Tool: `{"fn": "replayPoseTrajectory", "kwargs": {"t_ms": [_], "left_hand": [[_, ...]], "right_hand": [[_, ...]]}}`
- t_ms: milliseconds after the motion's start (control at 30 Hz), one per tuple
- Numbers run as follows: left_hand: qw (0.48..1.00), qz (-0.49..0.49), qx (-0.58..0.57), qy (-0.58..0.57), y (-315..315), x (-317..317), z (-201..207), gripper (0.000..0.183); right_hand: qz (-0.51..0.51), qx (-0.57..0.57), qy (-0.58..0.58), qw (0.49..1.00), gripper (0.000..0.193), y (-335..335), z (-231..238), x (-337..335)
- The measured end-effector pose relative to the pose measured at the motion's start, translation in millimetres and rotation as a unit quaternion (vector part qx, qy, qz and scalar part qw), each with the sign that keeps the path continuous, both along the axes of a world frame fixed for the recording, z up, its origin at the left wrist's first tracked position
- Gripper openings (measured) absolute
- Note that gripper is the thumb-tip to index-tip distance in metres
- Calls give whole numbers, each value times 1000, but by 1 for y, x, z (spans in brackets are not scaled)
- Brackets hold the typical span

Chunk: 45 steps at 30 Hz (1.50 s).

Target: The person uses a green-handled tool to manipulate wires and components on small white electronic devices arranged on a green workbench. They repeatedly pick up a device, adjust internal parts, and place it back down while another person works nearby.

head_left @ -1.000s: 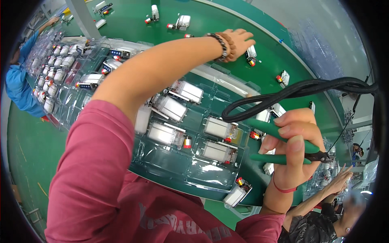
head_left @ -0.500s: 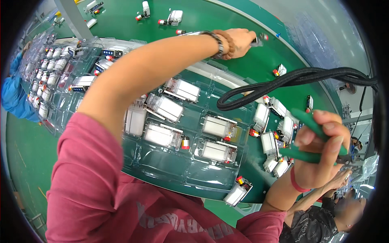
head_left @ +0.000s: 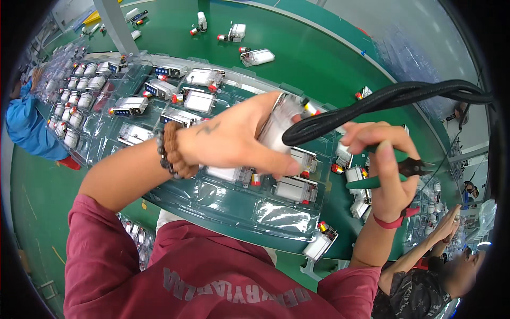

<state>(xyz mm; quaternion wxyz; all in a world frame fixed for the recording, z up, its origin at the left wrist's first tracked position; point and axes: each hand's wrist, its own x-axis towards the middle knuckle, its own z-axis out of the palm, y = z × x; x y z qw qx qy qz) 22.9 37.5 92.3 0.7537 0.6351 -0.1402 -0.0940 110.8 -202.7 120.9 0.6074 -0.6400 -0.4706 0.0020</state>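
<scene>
My left hand (head_left: 234,139) grips a white unit (head_left: 276,125) with a clear plastic end and a red-and-yellow cylinder, held above a clear compartment tray (head_left: 215,201). Several similar white units, one of them a white unit (head_left: 295,190) near the tray's right side, lie in the compartments. In my right hand (head_left: 390,175) are green-handled cutters (head_left: 366,183), their dark jaws pointing right, away from the unit. My right thumb and fingers curl around the handles, close to the held unit's right side. A black braided cable loop (head_left: 372,114) hangs in front and hides part of the unit.
Loose units lie on the green table (head_left: 175,40) beyond the tray, and a cluster sits under my right hand. One unit (head_left: 320,242) rests at the near edge. Filled trays (head_left: 74,101) stand at left. A person in blue (head_left: 34,127) and another person (head_left: 419,282) are nearby.
My left hand has come back from the far side of the table to above the tray, now with a white unit in it. My right hand with the cutters has moved slightly up and left.
</scene>
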Motion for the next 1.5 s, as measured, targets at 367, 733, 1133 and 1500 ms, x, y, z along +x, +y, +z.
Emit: {"fn": "replayPoseTrajectory", "kwargs": {"t_ms": [367,733,1133,1500], "left_hand": [[956,-50,-286,47,-6,-19,-64,39],[951,-35,-290,100,-10,-24,-62,45],[987,-9,-150,47,-9,-28,-65,52],[995,2,-94,13,-12,-27,-60,49]], "right_hand": [[10,-102,-226,969,36,20,-27,1],[29,-78,-268,960,30,28,-42,4],[4,-83,-270,959,30,32,-41,-7],[48,-21,-300,953,28,37,-53,-6]]}}
